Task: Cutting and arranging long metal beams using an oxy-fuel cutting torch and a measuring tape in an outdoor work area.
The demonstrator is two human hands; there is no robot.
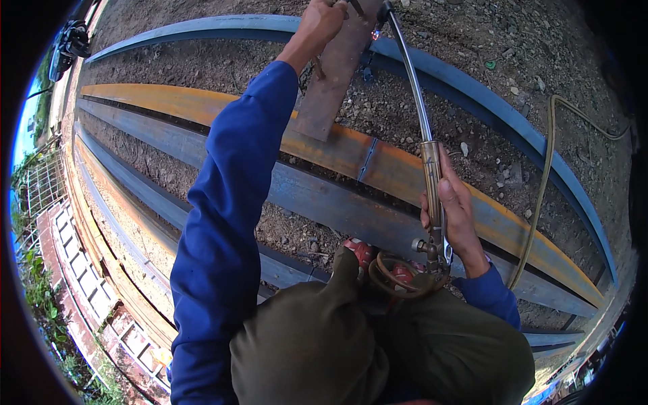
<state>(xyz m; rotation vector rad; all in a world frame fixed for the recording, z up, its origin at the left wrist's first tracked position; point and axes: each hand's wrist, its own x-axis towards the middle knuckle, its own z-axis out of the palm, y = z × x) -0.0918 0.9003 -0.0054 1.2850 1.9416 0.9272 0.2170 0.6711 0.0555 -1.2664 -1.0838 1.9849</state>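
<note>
Right hand [456, 212]: grip wrapped round the brass-coloured handle of the torch [411, 84]; its long shiny tube reaches forward, a bright spark [376, 34] near the tip, at the far blue-grey beam [472, 82]. Left hand [320, 30]: beside the brown plate [335, 94], cropped by the upper edge; grip state cannot be told. Plate's near end overlaps the orange-rusted beam [398, 169]

Left hand [320, 25] forward, right hand [456, 214] (nearer) curled

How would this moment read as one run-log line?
right hand: grip on torch | left hand: curled near brown plate, hold unclear | torch tip: bright glow by blue-grey beam
</note>
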